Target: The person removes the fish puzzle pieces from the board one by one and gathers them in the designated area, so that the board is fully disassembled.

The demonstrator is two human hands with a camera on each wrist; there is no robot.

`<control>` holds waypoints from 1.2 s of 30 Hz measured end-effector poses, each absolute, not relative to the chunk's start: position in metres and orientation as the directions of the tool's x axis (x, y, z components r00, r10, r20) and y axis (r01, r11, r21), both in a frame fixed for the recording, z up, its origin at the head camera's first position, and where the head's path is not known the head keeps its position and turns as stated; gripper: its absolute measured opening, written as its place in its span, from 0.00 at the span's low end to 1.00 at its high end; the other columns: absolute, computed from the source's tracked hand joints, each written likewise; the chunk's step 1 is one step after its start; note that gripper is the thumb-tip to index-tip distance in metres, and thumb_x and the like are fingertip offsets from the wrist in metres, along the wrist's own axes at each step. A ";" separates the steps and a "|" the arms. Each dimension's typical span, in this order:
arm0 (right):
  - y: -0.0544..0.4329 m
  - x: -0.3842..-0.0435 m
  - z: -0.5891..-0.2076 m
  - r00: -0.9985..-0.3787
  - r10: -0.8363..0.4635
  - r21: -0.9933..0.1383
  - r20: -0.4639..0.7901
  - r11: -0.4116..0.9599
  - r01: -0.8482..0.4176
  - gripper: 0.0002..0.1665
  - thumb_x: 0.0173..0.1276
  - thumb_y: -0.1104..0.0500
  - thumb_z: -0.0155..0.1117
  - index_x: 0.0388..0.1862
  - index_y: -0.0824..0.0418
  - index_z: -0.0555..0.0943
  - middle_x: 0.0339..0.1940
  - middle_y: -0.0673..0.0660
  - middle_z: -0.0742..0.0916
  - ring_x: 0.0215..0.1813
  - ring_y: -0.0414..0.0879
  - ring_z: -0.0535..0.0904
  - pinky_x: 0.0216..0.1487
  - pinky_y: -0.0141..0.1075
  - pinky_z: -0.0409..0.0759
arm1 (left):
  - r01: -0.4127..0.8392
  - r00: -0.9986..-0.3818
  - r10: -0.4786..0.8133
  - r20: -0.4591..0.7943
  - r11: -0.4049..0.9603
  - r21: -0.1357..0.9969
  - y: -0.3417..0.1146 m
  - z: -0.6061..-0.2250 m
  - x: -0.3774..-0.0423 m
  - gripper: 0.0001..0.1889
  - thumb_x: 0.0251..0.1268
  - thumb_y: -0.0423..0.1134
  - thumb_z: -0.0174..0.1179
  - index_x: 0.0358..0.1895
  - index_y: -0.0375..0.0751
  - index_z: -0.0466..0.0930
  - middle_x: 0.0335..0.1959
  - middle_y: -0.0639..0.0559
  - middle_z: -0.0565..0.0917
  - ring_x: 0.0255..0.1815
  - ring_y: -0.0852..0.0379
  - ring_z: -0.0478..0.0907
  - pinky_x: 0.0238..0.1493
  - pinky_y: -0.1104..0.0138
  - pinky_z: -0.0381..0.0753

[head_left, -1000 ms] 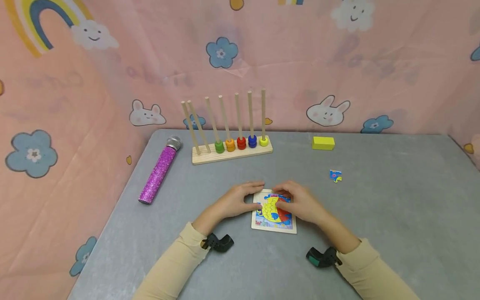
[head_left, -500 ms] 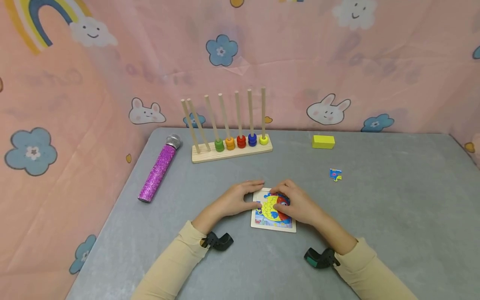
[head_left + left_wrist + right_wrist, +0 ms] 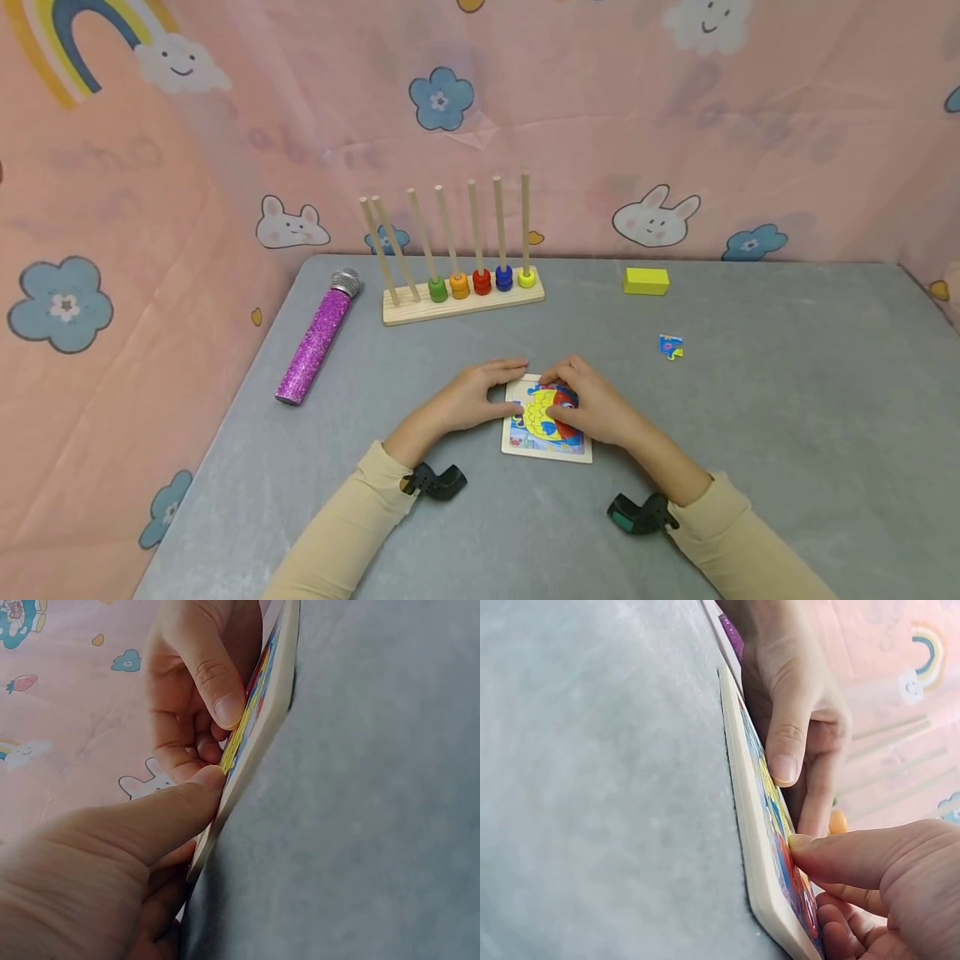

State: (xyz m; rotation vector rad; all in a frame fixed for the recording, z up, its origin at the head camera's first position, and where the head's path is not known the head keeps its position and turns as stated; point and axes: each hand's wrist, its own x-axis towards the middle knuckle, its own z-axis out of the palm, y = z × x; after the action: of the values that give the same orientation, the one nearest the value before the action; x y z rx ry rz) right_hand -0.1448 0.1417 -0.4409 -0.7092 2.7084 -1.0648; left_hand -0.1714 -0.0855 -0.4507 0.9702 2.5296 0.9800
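A small wooden-framed jigsaw puzzle [image 3: 536,417] with a yellow, red and blue fish picture lies on the grey table between both hands. Bare wood shows at its upper left. My left hand [image 3: 472,400] holds the frame's left side, thumb over the edge onto the picture and fingers round the upper left corner. From the right, my right hand [image 3: 596,404] reaches over the puzzle, its thumb [image 3: 832,855] and curled index finger on the picture. It covers the upper right part; I cannot tell whether a loose piece is between those fingertips. One loose puzzle piece [image 3: 671,347] lies farther right.
A wooden peg stand [image 3: 465,304] with coloured rings stands at the back. To the left lies a glittery purple microphone [image 3: 315,346]. A yellow block [image 3: 646,282] sits at the back right, before a pink printed cloth [image 3: 555,108].
My right hand has shifted slightly left over the puzzle, its thumb and index finger now nearer the picture's middle. My left hand has stayed at the frame's left side.
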 end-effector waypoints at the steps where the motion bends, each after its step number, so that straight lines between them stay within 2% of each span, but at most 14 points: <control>1: 0.142 -0.145 -0.441 -0.878 -0.477 -0.676 0.035 0.636 -0.372 0.18 0.58 0.62 0.69 0.48 0.61 0.78 0.47 0.57 0.76 0.49 0.50 0.74 0.54 0.49 0.75 | 0.494 -0.743 0.669 -0.001 0.549 0.675 -0.086 -0.451 -0.171 0.31 0.63 0.47 0.62 0.68 0.40 0.67 0.71 0.54 0.66 0.73 0.54 0.60 0.71 0.58 0.62; 24: 0.141 -0.142 -0.442 -0.892 -0.447 -0.712 0.060 0.608 -0.353 0.21 0.60 0.63 0.68 0.52 0.62 0.74 0.50 0.57 0.80 0.52 0.50 0.71 0.55 0.48 0.73 | 0.501 -0.743 0.670 0.002 0.553 0.665 -0.086 -0.450 -0.172 0.31 0.63 0.48 0.62 0.68 0.40 0.67 0.71 0.54 0.66 0.73 0.54 0.60 0.70 0.58 0.63; 36: 0.143 -0.139 -0.441 -0.880 -0.456 -0.674 0.135 0.609 -0.419 0.22 0.60 0.64 0.67 0.55 0.62 0.80 0.51 0.56 0.82 0.54 0.51 0.74 0.55 0.49 0.76 | 0.498 -0.742 0.671 -0.002 0.553 0.668 -0.086 -0.450 -0.171 0.32 0.63 0.47 0.62 0.68 0.40 0.66 0.71 0.53 0.65 0.73 0.54 0.59 0.71 0.57 0.62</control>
State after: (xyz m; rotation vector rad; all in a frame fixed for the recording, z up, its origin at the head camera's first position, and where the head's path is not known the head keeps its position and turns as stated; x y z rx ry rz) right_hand -0.1387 0.1432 -0.4412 -0.7549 2.7720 -1.1403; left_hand -0.1714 -0.0859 -0.4503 0.9741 2.5335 0.9685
